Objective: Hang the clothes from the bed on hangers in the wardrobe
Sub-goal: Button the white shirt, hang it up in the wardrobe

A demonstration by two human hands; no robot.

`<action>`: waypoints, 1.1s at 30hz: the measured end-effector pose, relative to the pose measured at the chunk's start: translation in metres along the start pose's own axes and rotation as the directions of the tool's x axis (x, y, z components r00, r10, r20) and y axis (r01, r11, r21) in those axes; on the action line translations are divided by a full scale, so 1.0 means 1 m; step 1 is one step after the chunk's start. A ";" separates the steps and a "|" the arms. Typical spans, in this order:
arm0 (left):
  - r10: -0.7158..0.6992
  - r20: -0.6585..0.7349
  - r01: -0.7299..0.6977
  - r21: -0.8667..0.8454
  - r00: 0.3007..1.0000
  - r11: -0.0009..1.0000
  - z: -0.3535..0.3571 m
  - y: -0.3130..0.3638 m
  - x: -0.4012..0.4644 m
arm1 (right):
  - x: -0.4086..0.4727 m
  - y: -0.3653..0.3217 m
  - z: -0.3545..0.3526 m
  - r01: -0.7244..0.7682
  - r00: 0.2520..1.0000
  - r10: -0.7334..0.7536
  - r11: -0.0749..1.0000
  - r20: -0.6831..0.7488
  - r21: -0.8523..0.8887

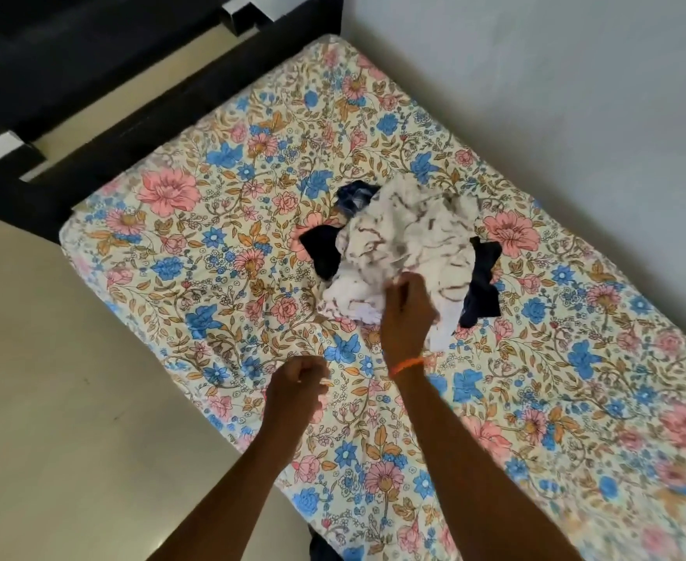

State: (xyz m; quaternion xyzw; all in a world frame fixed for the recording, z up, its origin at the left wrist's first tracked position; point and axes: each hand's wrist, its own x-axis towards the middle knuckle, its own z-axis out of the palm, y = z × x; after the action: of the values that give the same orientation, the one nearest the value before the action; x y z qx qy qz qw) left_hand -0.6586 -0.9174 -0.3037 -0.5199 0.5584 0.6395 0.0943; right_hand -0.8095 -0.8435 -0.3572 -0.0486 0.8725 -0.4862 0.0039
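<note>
The bed (211, 253), in its flowered sheet, carries a small heap of clothes (406, 236) near its middle, straight ahead of both arms. The right hand (408, 313) is the nearer, its fingers closed on the near edge of the white patterned garment (410, 240) on top. The left hand (296, 384) hangs back above the sheet, curled into a fist, apparently holding nothing.

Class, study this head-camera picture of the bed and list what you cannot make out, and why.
- Dark garments: head view, mostly buried under the white patterned garment; number and type unclear.
- Right hand fingers: hidden behind the hand's back, sunk in cloth.
- Wardrobe and hangers: outside the frame.
- Bed near end: cut off by the bottom edge.
</note>
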 end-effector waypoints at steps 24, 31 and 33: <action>-0.072 0.276 0.062 0.045 0.958 0.997 -0.032 -0.186 -0.072 | -0.083 0.089 -0.018 -0.547 0.764 0.481 0.837 0.430 0.036; 0.261 0.106 -0.259 -0.034 0.960 0.965 0.075 -0.276 -0.026 | -0.091 0.217 0.003 -0.031 0.863 0.221 0.921 0.454 -0.389; 0.296 -0.010 -0.295 0.066 0.955 0.953 0.105 -0.295 0.002 | -0.085 0.239 0.007 0.041 0.844 0.194 0.907 0.501 -0.420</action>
State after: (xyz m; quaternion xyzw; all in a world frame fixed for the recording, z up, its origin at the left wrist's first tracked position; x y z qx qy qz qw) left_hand -0.5111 -0.7275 -0.5042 -0.4335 0.6507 0.6233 0.0086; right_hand -0.7437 -0.7169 -0.5667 -0.1451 0.9210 -0.2566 0.2547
